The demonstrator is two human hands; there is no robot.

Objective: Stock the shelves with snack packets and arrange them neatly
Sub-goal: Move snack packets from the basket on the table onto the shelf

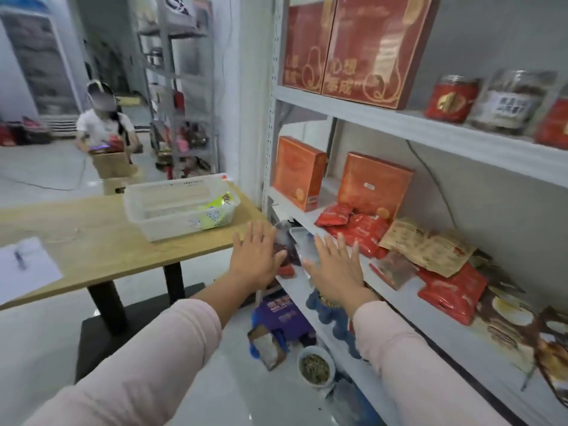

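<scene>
left hand (pixel 256 259): hovering flat, fingers straight, just left of a clear packet (pixel 285 245)
right hand (pixel 336 269): hovering flat on the packet's other side, over the shelf (pixel 442 330) edge
red packets (pixel 361 230): lying heaped on the shelf
basket (pixel 172 222): sitting on the table (pixel 92 244)

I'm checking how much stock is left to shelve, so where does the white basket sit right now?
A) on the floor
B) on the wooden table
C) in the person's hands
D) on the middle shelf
B: the white basket rests on the wooden table left of the shelves, while the left hand and right hand are both open at the shelf edge, away from it.
</scene>
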